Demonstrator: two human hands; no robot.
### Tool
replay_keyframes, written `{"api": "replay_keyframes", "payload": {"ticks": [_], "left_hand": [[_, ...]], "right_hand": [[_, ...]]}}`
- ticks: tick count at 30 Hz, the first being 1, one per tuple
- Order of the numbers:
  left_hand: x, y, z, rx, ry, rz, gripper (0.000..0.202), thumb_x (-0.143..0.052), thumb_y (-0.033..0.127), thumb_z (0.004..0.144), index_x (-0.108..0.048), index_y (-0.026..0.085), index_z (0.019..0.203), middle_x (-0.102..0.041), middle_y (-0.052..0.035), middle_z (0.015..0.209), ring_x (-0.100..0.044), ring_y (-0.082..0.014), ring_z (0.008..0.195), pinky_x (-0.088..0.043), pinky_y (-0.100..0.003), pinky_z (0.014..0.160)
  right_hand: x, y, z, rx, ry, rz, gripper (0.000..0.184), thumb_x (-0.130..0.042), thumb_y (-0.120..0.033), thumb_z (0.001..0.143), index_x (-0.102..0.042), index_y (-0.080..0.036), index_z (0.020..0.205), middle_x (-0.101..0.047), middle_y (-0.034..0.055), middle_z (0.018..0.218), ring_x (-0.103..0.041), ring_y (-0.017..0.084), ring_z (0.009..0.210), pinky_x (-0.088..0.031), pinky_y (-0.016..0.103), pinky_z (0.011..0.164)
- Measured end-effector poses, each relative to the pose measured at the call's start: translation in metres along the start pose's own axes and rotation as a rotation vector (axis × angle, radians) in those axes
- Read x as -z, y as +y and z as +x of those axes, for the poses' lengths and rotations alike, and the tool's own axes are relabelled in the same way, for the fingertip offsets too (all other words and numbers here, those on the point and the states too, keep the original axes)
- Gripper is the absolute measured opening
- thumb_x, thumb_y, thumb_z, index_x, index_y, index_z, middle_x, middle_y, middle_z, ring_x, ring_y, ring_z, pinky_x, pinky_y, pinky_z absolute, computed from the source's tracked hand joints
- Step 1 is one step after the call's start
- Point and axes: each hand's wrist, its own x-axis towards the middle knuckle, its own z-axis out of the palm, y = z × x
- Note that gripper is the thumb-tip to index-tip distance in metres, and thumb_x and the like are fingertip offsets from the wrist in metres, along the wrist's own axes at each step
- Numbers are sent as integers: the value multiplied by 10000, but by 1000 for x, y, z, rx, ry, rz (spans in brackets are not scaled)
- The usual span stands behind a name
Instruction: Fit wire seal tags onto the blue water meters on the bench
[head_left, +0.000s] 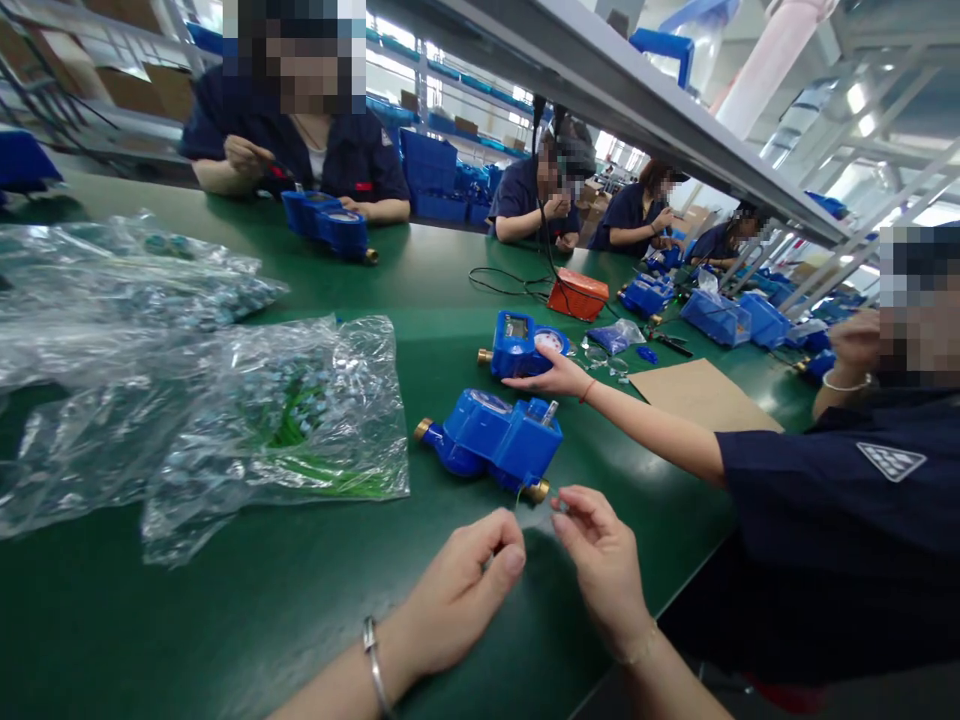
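A blue water meter [487, 440] with brass ends lies on the green table just beyond my hands. My left hand [469, 585] has its fingers curled by the meter's near brass end, with a thin green wire [518, 497] rising at its fingertips. Thumb and forefinger of my right hand [604, 560] are pinched together beside the same brass end, on a tiny pale-blue piece [556, 503] that may be the wire's seal. How wire and piece join is too small to tell. A co-worker's hand [551, 372] rests on a second blue meter [512, 345] behind.
Clear plastic bags [352, 400] of pale-blue pieces and green wires cover the table's left. Beyond are another meter [326, 222], an orange box [577, 293] with black cables, a cardboard sheet [701, 390] and blue bins [716, 315]. Co-workers sit opposite and at the right.
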Motion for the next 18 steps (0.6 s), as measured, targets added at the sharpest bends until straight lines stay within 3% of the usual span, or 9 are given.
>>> {"api": "replay_keyframes", "payload": {"ticks": [4, 8, 14, 18], "left_hand": [[-4, 0, 2, 126, 83, 73, 236, -352, 383, 921, -449, 198, 812, -448, 57, 628, -422, -111, 563, -318, -235, 530], [-4, 1, 6, 188, 136, 119, 168, -428, 368, 905, -467, 214, 848, -480, 77, 606, -454, -104, 550, -332, -224, 532], [-6, 0, 6, 104, 129, 263, 126, -467, 291, 893, -581, 247, 862, -615, 60, 806, -562, -109, 746, -385, -218, 685], [-7, -2, 5, 101, 193, 341, 155, -469, 294, 889, -584, 225, 812, -600, 46, 752, -554, -117, 700, -383, -228, 653]], "right_hand": [[-4, -6, 1, -157, -36, 312, 240, -650, -275, 799, -621, -200, 1026, -632, 54, 953, -615, 157, 835, -489, 259, 709], [-7, -12, 1, -230, -62, 546, 274, -708, -239, 750, -625, -194, 1007, -643, 38, 951, -622, 140, 819, -485, 224, 693], [-8, -13, -1, -244, -85, 574, 270, -729, -216, 728, -636, -189, 980, -654, 33, 931, -626, 135, 820, -489, 222, 722], [-8, -12, -1, -241, -86, 554, 261, -738, -222, 717, -645, -189, 958, -660, 34, 924, -621, 124, 801, -486, 212, 716]]}}
